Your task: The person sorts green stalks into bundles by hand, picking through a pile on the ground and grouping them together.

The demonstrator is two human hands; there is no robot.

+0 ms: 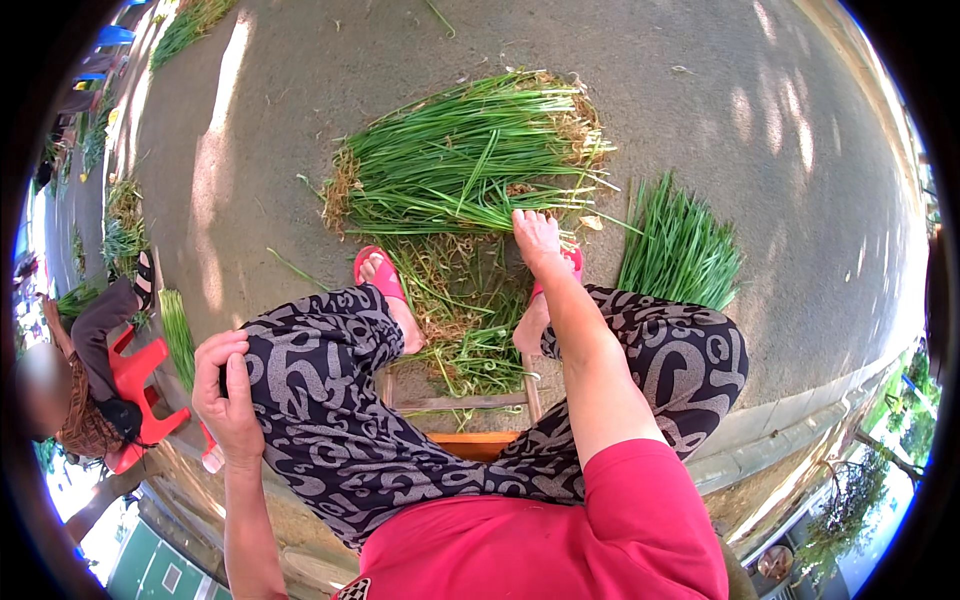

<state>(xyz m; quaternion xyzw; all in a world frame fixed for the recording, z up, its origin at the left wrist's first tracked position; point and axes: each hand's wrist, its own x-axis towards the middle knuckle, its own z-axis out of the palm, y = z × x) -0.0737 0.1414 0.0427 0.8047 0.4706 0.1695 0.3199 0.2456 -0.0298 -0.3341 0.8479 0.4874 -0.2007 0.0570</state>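
While your right hand meets the green stalks, your left hand rests

As the green stalks lie heaped at the upper centre of the frame, your right fingertips touch their near edge; whether they grasp any, I cannot tell. Your left fingers bend loosely over the knee of your patterned trousers, gripping nothing that shows.

Judging by their look, the stalks should be light, limp along the leaves, perhaps slick if damp, and easily bruised. You would do best to pinch a few gently near the paler ends, beside the dry straw right of the pile's middle. Another green bunch lies near your right knee.

No label or brand shows on the greens. Your trousers carry grey letter-like shapes, with no words I can make out; your pink shirt has a checkered patch at the lower edge.
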